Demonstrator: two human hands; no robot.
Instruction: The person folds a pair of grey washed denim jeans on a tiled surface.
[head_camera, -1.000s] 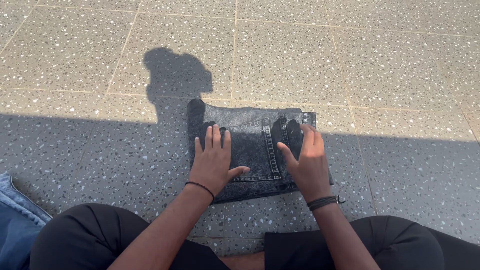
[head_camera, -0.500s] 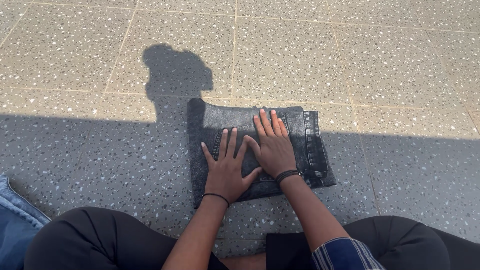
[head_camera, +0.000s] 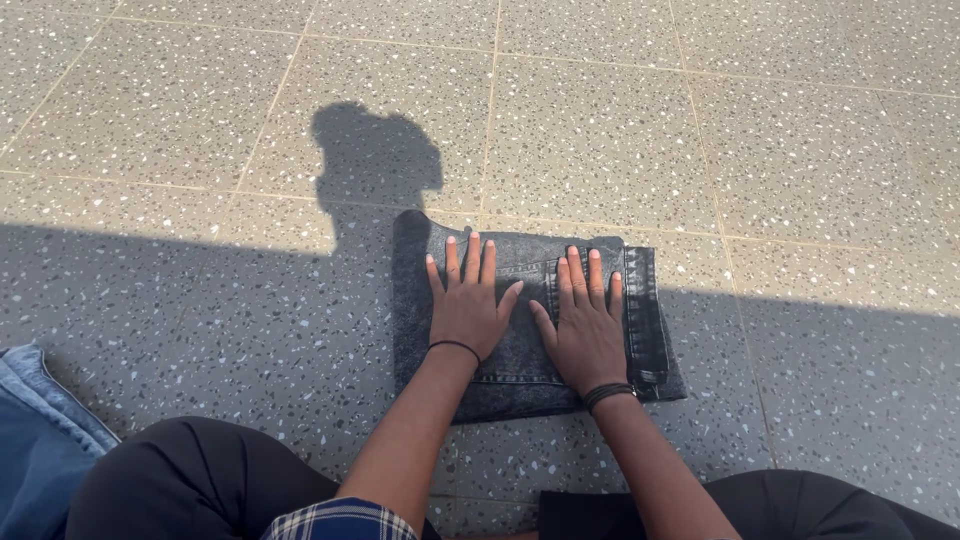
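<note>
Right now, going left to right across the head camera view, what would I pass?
Blue denim garment → left hand → right hand → waistband edge of the folded dark jeans, all on the speckled tile floor.

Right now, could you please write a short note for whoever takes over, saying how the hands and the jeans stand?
Left hand: flat, fingers spread, palm down on the left half of the folded dark grey jeans.
Right hand: flat beside it on the right half, near the waistband edge; neither hand grips anything.
The jeans lie on the speckled tiled floor in front of the knees, partly in shadow.
Done: jeans folded into a compact rectangle.
Left: both hands are pressing on it; it has not been lifted or put anywhere.
A blue denim piece lies at the far left.
</note>
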